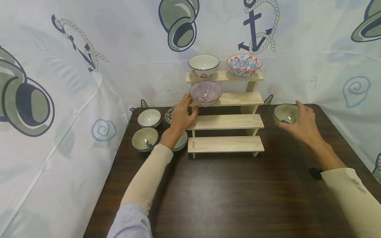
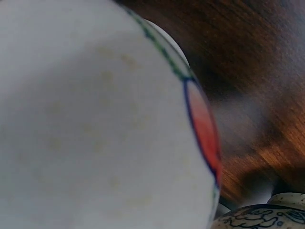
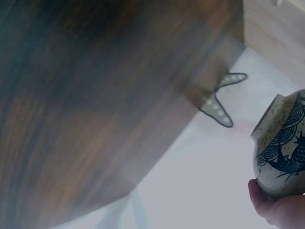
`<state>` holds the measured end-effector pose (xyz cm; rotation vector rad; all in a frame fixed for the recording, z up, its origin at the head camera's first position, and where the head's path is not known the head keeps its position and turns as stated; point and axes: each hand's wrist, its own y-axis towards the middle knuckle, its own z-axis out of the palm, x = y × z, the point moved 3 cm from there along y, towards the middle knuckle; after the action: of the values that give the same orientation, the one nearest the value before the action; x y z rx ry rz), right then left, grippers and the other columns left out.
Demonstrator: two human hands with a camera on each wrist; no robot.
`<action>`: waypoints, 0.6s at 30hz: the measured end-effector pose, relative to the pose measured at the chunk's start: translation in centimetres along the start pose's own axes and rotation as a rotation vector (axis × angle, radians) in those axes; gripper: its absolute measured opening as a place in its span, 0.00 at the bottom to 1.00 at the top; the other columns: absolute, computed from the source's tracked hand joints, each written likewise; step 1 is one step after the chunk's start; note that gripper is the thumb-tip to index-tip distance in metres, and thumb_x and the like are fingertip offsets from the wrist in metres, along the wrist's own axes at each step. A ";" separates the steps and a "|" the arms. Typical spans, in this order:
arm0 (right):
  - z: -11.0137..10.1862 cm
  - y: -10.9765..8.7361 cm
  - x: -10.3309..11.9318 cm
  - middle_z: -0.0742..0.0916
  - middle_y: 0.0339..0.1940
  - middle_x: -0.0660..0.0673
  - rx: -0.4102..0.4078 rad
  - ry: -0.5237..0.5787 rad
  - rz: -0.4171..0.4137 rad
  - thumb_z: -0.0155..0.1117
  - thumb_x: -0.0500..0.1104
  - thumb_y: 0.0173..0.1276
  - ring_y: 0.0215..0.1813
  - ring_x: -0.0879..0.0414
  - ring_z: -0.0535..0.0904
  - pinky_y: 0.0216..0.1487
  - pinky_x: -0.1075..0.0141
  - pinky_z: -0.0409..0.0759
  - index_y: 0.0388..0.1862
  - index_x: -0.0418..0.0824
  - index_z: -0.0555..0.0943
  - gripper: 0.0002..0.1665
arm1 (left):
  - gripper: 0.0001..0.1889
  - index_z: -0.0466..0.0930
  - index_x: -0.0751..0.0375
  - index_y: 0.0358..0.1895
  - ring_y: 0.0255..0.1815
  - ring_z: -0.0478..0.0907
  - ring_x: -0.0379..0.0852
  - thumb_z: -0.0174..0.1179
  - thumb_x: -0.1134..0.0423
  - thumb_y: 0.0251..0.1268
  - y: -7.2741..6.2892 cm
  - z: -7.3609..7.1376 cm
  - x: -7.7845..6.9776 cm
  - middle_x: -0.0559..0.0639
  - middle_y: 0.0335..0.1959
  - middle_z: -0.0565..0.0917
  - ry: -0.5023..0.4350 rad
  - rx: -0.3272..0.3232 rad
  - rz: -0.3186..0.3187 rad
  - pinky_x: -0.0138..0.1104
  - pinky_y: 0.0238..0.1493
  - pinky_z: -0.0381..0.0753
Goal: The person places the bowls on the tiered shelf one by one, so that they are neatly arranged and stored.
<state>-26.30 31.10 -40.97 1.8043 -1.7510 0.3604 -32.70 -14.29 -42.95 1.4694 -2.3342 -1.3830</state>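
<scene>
My right hand (image 1: 305,127) grips a speckled grey-green bowl (image 1: 286,114) over the table's far right, thumb on the near side and fingers behind. In the right wrist view, dark blue fish and wave drawings cover that bowl's (image 3: 286,148) outside. At the left end of a wooden step stand, my left hand (image 1: 181,114) has its fingertips right at the left side of a purple-striped bowl (image 1: 206,93), fingers loosely extended and thumb lower. This bowl sits on the second step from the top. A white bowl (image 2: 105,119) with red and green edging fills the left wrist view.
On the stand's top step (image 1: 223,76) are a white flowered bowl (image 1: 203,66) and a red-blue patterned bowl (image 1: 244,66). Left of the stand, a white bowl (image 1: 149,118), a speckled bowl (image 1: 145,139) and others partly hidden by my left arm stand on the dark table (image 1: 226,195).
</scene>
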 end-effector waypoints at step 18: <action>-3.0 -1.0 3.3 0.60 0.78 0.18 -0.080 0.025 -0.043 0.81 0.56 0.54 0.78 0.22 0.55 0.68 0.24 0.59 0.86 0.38 0.48 0.71 | 0.28 0.76 0.64 0.69 0.77 0.71 0.55 0.53 0.51 0.73 0.0 0.0 0.0 0.58 0.73 0.76 -0.003 0.005 -0.006 0.50 0.70 0.77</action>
<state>-24.39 30.09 -36.92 1.7708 -1.6829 0.2896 -32.72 -14.31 -42.95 1.4777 -2.3387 -1.3829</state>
